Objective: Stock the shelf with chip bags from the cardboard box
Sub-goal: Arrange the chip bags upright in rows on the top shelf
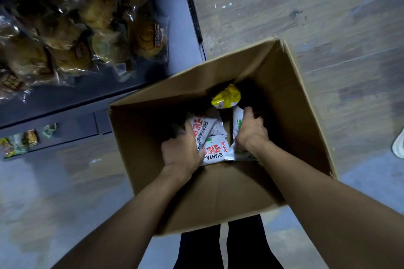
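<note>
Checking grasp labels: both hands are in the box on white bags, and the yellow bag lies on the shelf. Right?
Not quite. The head view shows the yellow bag inside the box, not on the shelf. Both hands, left and right, do grip white bags.

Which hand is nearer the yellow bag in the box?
Right. The right hand grips a white bag just below the yellow bag; the left hand is farther off, down-left, on another white bag.

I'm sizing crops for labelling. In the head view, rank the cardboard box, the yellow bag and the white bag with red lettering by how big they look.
1. Cardboard box, by far.
2. White bag with red lettering, partly hidden by the left hand.
3. Yellow bag, though partly buried.
</note>
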